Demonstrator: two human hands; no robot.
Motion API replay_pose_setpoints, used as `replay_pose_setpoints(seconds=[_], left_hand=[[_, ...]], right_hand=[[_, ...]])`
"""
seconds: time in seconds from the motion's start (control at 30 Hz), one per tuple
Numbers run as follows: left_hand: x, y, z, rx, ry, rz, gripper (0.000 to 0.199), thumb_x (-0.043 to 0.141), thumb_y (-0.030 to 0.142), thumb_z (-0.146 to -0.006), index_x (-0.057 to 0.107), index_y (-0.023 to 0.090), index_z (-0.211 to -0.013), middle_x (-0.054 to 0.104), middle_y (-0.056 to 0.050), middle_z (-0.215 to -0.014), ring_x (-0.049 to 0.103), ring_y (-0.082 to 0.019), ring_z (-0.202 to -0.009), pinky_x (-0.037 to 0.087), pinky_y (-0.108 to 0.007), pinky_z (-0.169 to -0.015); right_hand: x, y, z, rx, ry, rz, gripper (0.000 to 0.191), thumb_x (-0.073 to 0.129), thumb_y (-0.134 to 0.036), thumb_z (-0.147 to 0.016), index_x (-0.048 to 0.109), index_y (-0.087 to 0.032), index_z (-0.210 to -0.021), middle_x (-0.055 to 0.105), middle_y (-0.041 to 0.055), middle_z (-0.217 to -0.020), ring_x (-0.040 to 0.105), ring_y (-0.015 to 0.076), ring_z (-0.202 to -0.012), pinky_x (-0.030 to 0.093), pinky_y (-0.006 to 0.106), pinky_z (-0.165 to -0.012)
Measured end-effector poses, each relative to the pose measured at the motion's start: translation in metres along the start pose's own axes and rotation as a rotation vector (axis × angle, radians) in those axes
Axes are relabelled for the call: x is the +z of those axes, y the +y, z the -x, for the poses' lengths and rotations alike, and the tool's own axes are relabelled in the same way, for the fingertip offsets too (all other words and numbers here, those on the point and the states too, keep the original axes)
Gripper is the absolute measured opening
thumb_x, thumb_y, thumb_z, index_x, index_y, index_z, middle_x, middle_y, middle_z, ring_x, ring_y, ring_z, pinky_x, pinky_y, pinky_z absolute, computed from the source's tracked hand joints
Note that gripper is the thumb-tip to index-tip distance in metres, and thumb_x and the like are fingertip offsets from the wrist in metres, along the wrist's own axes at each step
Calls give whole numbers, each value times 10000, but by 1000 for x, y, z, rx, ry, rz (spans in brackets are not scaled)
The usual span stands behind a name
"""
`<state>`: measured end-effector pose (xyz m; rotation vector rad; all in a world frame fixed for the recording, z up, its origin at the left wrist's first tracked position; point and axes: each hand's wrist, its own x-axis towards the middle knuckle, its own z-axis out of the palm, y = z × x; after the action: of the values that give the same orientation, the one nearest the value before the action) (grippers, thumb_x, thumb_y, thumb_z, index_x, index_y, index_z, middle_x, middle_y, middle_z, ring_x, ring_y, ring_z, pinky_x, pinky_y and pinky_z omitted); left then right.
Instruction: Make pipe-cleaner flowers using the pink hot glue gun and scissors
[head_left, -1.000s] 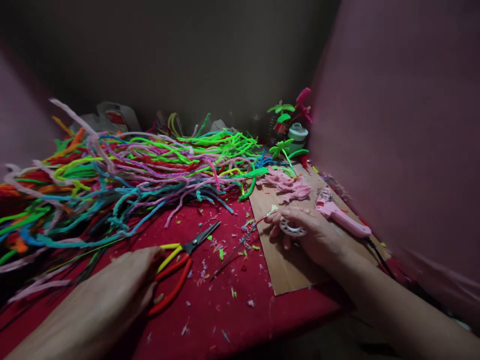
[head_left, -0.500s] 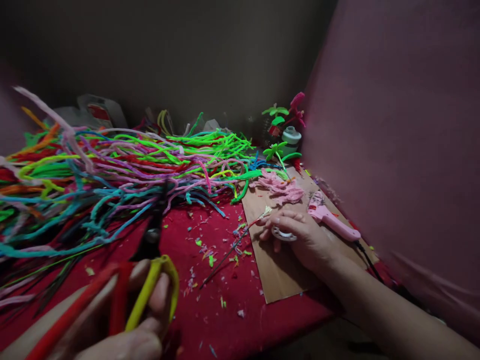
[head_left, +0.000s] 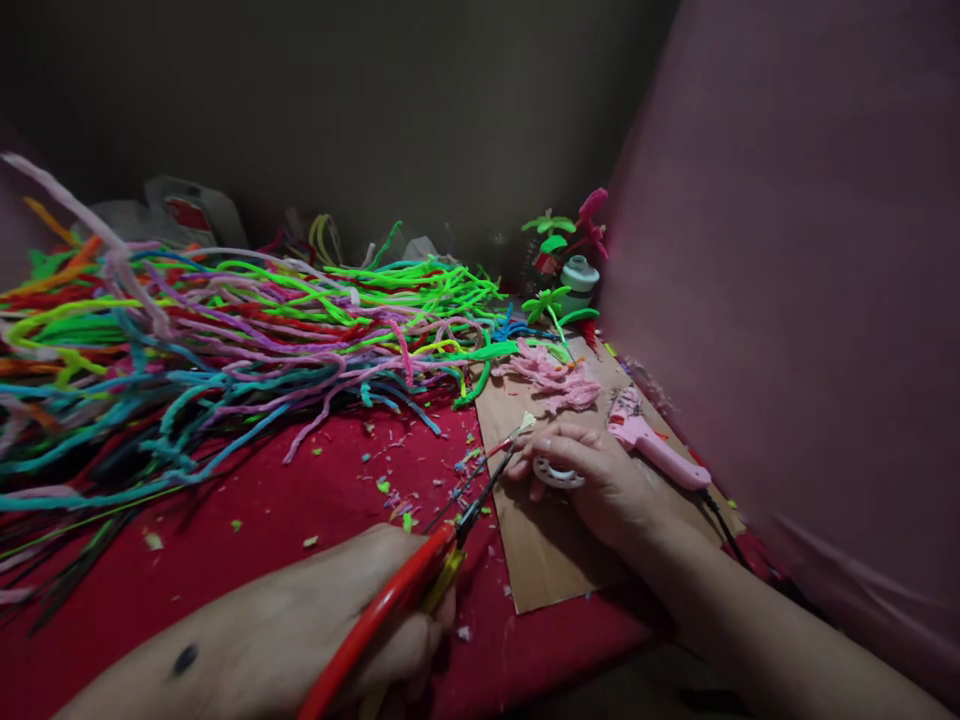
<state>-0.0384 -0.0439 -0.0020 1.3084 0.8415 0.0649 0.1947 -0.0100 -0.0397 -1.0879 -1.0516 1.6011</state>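
My left hand (head_left: 375, 600) is closed round the red and yellow handles of a cutting tool (head_left: 390, 600). Its dark tip reaches up beside my right hand's fingertips, at a thin wire stem (head_left: 469, 480) with a red part and a pale tip (head_left: 528, 420). My right hand (head_left: 585, 465) is above the brown board (head_left: 540, 570), fingers pinched on the stem near that pale tip. A white ring-shaped piece (head_left: 556, 474) with holes sits by its fingers. How it is held is hard to tell.
Many coloured fuzzy stems (head_left: 247, 340) lie piled at left. Pink fuzzy pieces (head_left: 559, 375) and a pink glue gun (head_left: 660, 452) with a black cord rest on the board. Behind stand green and pink fuzzy flowers (head_left: 547, 225) and a pale jar (head_left: 579, 283). Scraps dot the red cloth (head_left: 277, 510).
My left hand has moved right and turned, bringing the tool from upright at left to the stem. My right hand stays at nearly the same place; the view has shifted slightly.
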Motion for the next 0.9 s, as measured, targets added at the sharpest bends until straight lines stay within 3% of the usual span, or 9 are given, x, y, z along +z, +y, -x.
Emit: replay_pose_setpoints(seconds=[0.23, 0.6, 0.77, 0.9], left_hand=[[0, 9, -17, -42, -22, -83, 244, 505, 245, -719, 551, 185, -487, 602, 3, -473, 483, -84, -337, 363, -160, -314], [4, 31, -15, -62, 150, -292, 145, 517, 344, -751, 510, 203, -718, 542, 42, -566, 472, -81, -393, 331, -163, -349], [1, 27, -8, -51, 221, -450, 157, 487, 343, -779, 538, 203, -731, 578, 21, -606, 512, -104, -460, 377, -179, -408], [-7, 22, -1, -58, 114, -543, 158, 504, 323, -776, 580, 201, -710, 646, -11, -667, 572, -135, -562, 446, -186, -487]], right_hand=[[-1, 0, 0, -11, -18, -18, 158, 667, -297, -700, 648, -141, -684, 687, 59, -665, 583, 114, -517, 419, 233, -523], [1, -2, 0, 17, 12, -72, 146, 666, -276, -665, 629, -138, -635, 693, 54, -625, 578, 118, -458, 419, 228, -476], [-1, 0, -3, 16, -6, -137, 130, 635, -261, -673, 632, -137, -633, 688, 70, -613, 603, 149, -521, 437, 236, -472], [-1, 0, -3, 56, -28, -201, 150, 630, -268, -678, 633, -127, -628, 690, 81, -630, 585, 128, -503, 424, 222, -473]])
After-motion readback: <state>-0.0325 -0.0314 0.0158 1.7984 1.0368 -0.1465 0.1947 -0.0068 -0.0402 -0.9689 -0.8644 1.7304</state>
